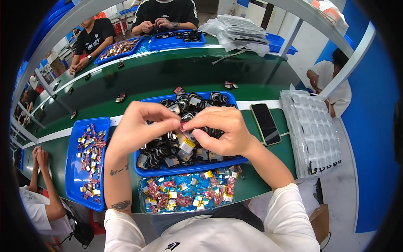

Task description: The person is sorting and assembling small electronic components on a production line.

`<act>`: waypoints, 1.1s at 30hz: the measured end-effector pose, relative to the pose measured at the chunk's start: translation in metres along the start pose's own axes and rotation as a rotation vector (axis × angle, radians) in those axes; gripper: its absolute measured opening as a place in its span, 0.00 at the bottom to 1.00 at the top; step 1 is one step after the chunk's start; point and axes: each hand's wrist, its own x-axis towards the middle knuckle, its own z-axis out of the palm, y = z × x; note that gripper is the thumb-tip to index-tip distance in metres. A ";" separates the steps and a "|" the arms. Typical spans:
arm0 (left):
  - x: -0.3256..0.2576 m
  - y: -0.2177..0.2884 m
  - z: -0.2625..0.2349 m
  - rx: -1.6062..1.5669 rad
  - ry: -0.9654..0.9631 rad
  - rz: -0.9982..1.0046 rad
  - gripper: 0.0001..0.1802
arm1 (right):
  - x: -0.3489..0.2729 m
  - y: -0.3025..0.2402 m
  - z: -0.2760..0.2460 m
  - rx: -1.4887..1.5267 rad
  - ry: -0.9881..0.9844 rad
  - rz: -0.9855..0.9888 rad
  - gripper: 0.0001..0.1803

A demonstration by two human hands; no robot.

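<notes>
Over a blue tray (189, 169) filled with black watch-like cases (157, 152), my two hands meet. Between their fingertips is a small red circuit board (183, 125). A silver battery (187, 145) with yellow tape shows just below it, seemingly joined to it. My left hand (142, 127) pinches the board from the left, thumb against forefinger. From the other side, my right hand (224, 129) closes thumb and fingers on it. My fingers partly hide the board. Directly in front of me, a clear tray (142, 206) holds many similar boards with batteries.
Another blue tray (69, 168) of boards stands at left. To the right lie a phone (265, 124) and stacked clear plastic trays (310, 134). Beyond, a green conveyor belt (155, 80) carries scattered pieces. Several people sit around, one working at a far blue tray (159, 47).
</notes>
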 end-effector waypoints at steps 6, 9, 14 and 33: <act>-0.003 0.004 -0.014 0.072 0.252 0.062 0.15 | 0.002 0.028 -0.022 -0.412 0.149 0.333 0.12; -0.003 0.001 -0.018 0.078 0.274 0.099 0.15 | -0.011 0.080 -0.060 -0.633 0.249 0.691 0.15; -0.005 0.011 -0.013 0.084 0.274 0.117 0.15 | -0.055 0.180 -0.145 -0.897 0.337 1.116 0.28; -0.001 0.000 -0.006 0.246 0.291 0.286 0.13 | -0.081 0.212 -0.188 -0.462 0.669 1.290 0.13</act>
